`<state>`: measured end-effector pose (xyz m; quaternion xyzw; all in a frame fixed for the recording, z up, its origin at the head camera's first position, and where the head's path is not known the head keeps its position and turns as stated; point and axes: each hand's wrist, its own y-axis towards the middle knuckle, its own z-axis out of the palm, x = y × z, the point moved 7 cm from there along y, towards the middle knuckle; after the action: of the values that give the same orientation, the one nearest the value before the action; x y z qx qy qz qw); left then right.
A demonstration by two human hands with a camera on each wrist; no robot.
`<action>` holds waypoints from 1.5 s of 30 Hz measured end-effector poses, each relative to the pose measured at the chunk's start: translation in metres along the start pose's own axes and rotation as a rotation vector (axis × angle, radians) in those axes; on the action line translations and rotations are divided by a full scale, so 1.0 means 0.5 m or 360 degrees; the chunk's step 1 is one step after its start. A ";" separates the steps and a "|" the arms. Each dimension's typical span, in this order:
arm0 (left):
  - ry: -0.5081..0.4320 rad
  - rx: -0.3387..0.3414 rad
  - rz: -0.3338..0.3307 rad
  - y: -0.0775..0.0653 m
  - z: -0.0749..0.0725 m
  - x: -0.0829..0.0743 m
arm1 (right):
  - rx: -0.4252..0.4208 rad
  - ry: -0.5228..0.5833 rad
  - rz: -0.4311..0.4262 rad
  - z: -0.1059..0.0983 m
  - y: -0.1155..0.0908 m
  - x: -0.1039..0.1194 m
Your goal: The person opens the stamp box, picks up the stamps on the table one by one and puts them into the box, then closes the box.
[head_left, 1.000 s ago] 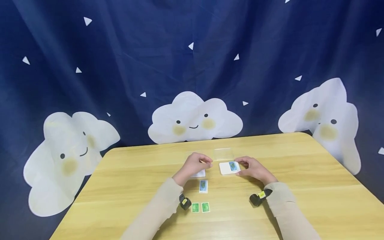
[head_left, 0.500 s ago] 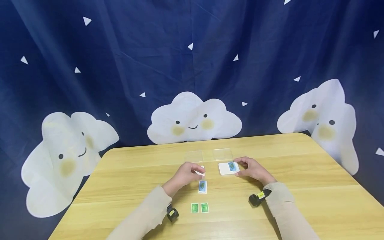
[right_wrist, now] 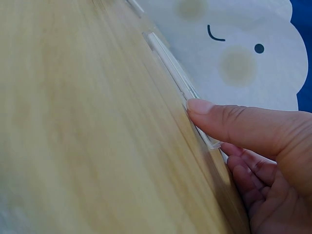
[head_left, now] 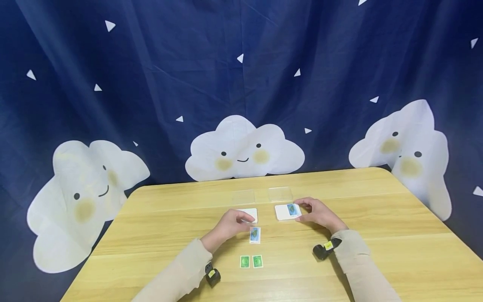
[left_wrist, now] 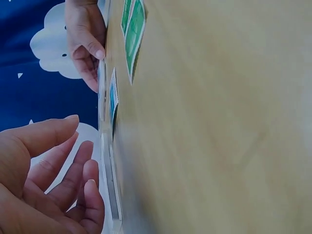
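My right hand (head_left: 320, 213) holds a clear shallow case of white cards (head_left: 281, 212) by its right side, thumb at the near edge and fingers at the far edge. A small blue picture card (head_left: 292, 209) lies on the right part of those cards. My left hand (head_left: 228, 225) is beside a second white card stack (head_left: 252, 212), partly covering it. In the left wrist view, the left fingers (left_wrist: 73, 170) are loosely bent with nothing between them. Another blue picture card (head_left: 255, 235) lies on the table just in front of that stack.
Two small green cards (head_left: 245, 261) lie side by side nearer the front of the wooden table (head_left: 294, 277). Behind the stacks lie two clear plastic lids (head_left: 280, 194), flat on the tabletop. A dark blue curtain (head_left: 241, 92) with clouds hangs behind the table.
My left hand has drawn back toward the front and left, uncovering more of the left white stack and the clear lid behind it. The right hand has stayed on its case.
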<state>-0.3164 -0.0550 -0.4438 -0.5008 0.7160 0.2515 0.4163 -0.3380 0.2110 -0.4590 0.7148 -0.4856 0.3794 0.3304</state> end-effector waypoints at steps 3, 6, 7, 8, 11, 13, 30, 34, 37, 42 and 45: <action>0.0004 0.0011 0.0004 -0.002 0.000 0.001 | 0.0007 -0.0003 0.0001 0.000 -0.001 0.001; 0.0026 0.0022 -0.0002 -0.004 0.001 0.002 | -0.0002 0.0001 0.0092 0.002 0.002 -0.006; 0.0041 0.0024 -0.0004 -0.004 0.001 0.003 | 0.0001 -0.0011 0.0102 0.003 0.004 -0.008; 0.0058 0.0023 -0.0002 -0.005 0.001 0.003 | -0.0006 -0.0009 0.0131 0.003 0.005 -0.011; 0.0110 0.0021 -0.0018 -0.006 0.001 0.003 | -0.0018 -0.0022 0.0169 0.003 0.007 -0.015; 0.0145 0.0024 -0.0034 -0.008 0.002 0.002 | -0.0026 -0.0024 0.0179 0.002 0.007 -0.014; 0.0388 0.0024 0.0033 -0.016 0.018 -0.015 | -0.0006 -0.0045 0.0131 0.001 0.000 0.010; 0.0454 0.0022 0.0061 -0.014 0.019 -0.019 | -0.0003 -0.0066 0.0135 -0.002 -0.010 0.049; 0.0489 0.0024 0.0075 -0.013 0.020 -0.022 | -0.0002 -0.0063 0.0143 -0.004 -0.015 0.066; 0.0503 0.0029 0.0080 -0.015 0.021 -0.025 | 0.0002 -0.0057 0.0136 0.000 -0.006 0.035; 0.0510 0.0027 0.0087 -0.015 0.022 -0.025 | 0.0000 -0.0052 0.0133 0.001 0.004 0.004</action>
<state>-0.3040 -0.0429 -0.4386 -0.5113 0.7886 0.1736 0.2940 -0.3391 0.2090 -0.4572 0.7000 -0.5204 0.3813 0.3062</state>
